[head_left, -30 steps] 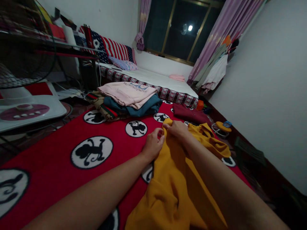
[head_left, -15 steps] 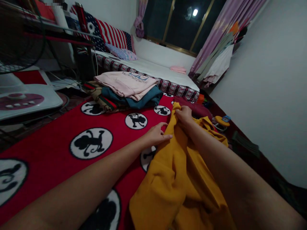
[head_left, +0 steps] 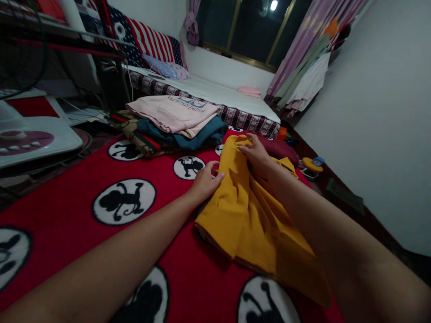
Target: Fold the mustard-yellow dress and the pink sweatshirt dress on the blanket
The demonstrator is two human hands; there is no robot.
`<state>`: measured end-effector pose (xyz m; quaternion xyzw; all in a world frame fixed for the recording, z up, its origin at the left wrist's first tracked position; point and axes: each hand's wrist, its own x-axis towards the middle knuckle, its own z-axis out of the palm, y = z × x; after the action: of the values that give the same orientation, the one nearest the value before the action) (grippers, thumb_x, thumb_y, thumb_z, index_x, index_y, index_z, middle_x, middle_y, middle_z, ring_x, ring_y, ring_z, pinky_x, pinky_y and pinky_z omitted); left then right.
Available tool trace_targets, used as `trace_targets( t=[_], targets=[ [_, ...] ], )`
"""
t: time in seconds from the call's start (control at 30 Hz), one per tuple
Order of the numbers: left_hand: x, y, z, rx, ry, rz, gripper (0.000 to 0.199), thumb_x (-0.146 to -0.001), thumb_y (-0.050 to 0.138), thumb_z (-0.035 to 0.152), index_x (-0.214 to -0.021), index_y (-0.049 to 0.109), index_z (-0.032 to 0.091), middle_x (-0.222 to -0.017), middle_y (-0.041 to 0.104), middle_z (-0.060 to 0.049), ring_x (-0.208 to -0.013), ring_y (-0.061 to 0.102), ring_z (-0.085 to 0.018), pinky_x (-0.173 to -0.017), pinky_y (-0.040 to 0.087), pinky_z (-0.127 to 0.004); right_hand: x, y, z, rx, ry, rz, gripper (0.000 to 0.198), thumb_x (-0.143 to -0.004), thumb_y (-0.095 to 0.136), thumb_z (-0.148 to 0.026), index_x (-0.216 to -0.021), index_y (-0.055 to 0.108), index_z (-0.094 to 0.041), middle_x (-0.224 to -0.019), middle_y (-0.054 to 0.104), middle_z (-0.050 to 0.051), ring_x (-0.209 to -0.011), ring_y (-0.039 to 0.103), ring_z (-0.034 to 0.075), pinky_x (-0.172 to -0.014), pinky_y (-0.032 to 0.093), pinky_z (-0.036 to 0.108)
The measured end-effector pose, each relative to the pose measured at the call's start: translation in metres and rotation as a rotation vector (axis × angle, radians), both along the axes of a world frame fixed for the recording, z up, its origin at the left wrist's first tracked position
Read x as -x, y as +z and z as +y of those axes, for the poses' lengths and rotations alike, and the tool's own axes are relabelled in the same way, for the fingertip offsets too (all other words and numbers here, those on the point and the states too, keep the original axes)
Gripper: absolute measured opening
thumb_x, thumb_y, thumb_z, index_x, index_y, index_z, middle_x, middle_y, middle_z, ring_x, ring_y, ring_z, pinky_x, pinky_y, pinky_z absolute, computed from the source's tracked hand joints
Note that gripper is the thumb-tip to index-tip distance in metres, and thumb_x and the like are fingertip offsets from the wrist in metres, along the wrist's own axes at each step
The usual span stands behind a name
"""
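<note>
A mustard-yellow garment (head_left: pixel 242 211) lies bunched in loose folds on a red blanket (head_left: pixel 188 251) with black-and-white cartoon roundels. What kind of garment it is does not show clearly. At its far end my right hand (head_left: pixel 256 154) has its fingers closed on the top fold. My left hand (head_left: pixel 204 183) rests against the garment's left edge, thumb touching the cloth and fingers apart. Part of the garment is hidden beneath my right forearm.
Beyond my hands is a clothes stack: a pale pink top (head_left: pixel 175 114) over a teal garment (head_left: pixel 198 137). A maroon garment (head_left: pixel 278 150) lies behind the yellow one. Farther back stands a bed (head_left: pixel 215 92); a fan base (head_left: pixel 37 139) is at left.
The yellow garment's near end has moved away from me, uncovering a blanket roundel in front. Its upper part looks wider. My left hand has shifted slightly left and farther away.
</note>
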<state>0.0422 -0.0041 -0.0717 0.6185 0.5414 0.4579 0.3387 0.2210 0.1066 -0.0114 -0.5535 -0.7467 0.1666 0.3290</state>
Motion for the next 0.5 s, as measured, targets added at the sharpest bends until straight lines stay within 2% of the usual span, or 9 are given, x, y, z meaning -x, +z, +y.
trace_targets(
  t=[0.13,0.23,0.33,0.43,0.5],
  targets=[
    [0.0,0.002,-0.005,-0.084,-0.011,0.167,0.041,-0.081,0.06,0.023,-0.121,0.058,0.013,-0.1,0.07,-0.009,-0.077,0.066,-0.017,-0.078,0.052,-0.03,-0.031,-0.003,-0.084,-0.025,0.11,-0.024,0.047,-0.081,0.06,-0.032,-0.126,0.053,-0.018,-0.133,0.056,0.011,-0.121,0.053,0.023,-0.1,0.045,0.037],
    [0.0,0.004,-0.008,-0.12,-0.029,0.275,0.037,-0.082,0.059,0.026,-0.116,0.063,0.013,-0.095,0.071,-0.009,-0.081,0.065,-0.019,-0.08,0.05,-0.03,-0.062,0.004,-0.157,-0.055,0.153,-0.097,0.044,-0.083,0.06,-0.036,-0.125,0.057,-0.02,-0.132,0.057,0.01,-0.124,0.052,0.025,-0.106,0.04,0.041],
    [0.003,0.005,-0.011,-0.085,-0.067,0.354,0.033,-0.083,0.056,0.031,-0.108,0.068,0.013,-0.093,0.071,-0.009,-0.084,0.065,-0.021,-0.08,0.049,-0.031,-0.092,0.008,-0.223,-0.002,0.129,-0.145,0.044,-0.084,0.06,-0.039,-0.125,0.057,-0.025,-0.133,0.058,0.009,-0.126,0.052,0.026,-0.108,0.039,0.045],
    [0.011,0.005,-0.019,-0.007,-0.175,0.375,0.038,-0.08,0.057,0.038,-0.107,0.069,0.014,-0.091,0.072,-0.007,-0.083,0.065,-0.022,-0.076,0.049,-0.029,-0.119,0.004,-0.277,0.081,0.177,-0.227,0.056,-0.08,0.067,-0.039,-0.133,0.052,-0.03,-0.142,0.05,0.01,-0.131,0.046,0.029,-0.107,0.042,0.047],
    [0.018,0.006,-0.028,0.02,-0.273,0.385,0.043,-0.076,0.059,0.041,-0.109,0.068,0.016,-0.092,0.072,-0.004,-0.082,0.065,-0.022,-0.072,0.048,-0.027,-0.133,-0.003,-0.303,0.105,0.239,-0.331,0.069,-0.075,0.071,-0.032,-0.139,0.046,-0.034,-0.149,0.042,0.008,-0.136,0.04,0.03,-0.107,0.042,0.049]
  ],
)
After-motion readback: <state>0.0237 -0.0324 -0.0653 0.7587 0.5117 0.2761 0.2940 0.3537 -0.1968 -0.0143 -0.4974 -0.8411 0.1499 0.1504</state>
